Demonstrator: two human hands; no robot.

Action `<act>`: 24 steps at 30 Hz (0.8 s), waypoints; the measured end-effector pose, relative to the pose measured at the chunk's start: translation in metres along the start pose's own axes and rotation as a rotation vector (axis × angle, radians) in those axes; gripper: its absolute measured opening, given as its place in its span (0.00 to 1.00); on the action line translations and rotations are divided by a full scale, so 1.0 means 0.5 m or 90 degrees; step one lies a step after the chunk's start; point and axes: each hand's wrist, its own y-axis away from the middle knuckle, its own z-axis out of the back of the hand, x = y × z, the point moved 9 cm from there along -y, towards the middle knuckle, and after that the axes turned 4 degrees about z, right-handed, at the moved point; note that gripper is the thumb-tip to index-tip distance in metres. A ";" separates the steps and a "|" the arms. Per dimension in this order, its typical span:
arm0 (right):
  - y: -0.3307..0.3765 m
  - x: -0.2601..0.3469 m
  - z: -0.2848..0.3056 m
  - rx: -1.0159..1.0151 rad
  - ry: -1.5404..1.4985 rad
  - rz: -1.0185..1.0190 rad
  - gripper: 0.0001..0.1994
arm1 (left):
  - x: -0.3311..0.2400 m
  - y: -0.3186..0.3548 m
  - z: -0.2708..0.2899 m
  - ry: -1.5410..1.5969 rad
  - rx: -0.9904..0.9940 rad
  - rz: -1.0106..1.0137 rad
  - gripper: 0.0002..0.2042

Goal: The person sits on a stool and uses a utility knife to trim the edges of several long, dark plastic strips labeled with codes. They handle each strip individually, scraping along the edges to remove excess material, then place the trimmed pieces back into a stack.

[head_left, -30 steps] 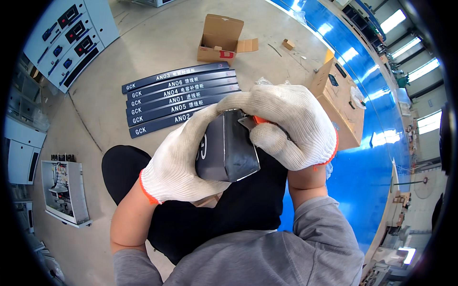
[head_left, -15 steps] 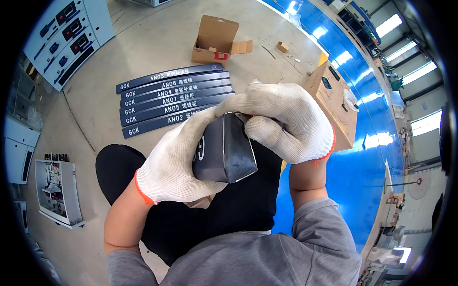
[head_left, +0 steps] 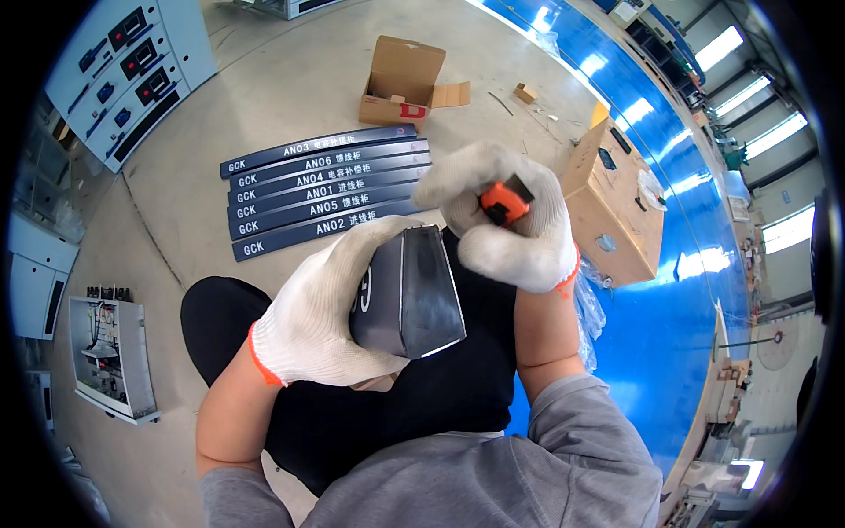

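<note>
My left hand, in a white knit glove with an orange cuff, is wrapped round the left side of a dark grey nameplate strip. The strip is seen nearly end-on above my lap, with part of a white character on its side. My gloved right hand is closed round an orange-and-black utility knife, just above and right of the strip's far end. The hand and knife are apart from the strip. Beyond my hands several similar dark nameplate strips with white lettering lie in a row on the floor.
Behind the strips stands an open cardboard box. A large brown box with small items on it stands at right, beside the blue floor. At left are an open metal enclosure with wiring and a white cabinet.
My right hand has lifted off the strip's far end and turned, so the orange knife now shows in it. The left hand keeps its hold, and the strip has shifted slightly toward me.
</note>
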 end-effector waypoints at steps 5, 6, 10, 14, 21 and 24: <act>0.006 -0.002 0.011 -0.040 0.000 0.088 0.17 | -0.001 -0.004 -0.004 -0.041 0.038 -0.029 0.50; 0.003 0.004 0.005 -0.038 -0.012 0.126 0.16 | 0.004 -0.004 -0.008 -0.038 0.060 -0.017 0.51; 0.002 0.023 -0.002 -0.022 0.016 0.218 0.13 | 0.005 -0.002 -0.009 -0.055 0.043 -0.053 0.50; 0.021 0.026 0.006 -0.090 0.081 0.275 0.14 | -0.019 -0.005 -0.006 -0.133 0.013 -0.097 0.48; 0.047 0.060 0.004 -0.054 0.273 0.386 0.16 | -0.020 0.001 -0.014 -0.127 0.009 -0.100 0.45; 0.072 0.051 -0.006 -0.127 0.232 0.340 0.15 | -0.015 0.001 -0.013 -0.102 -0.016 -0.075 0.45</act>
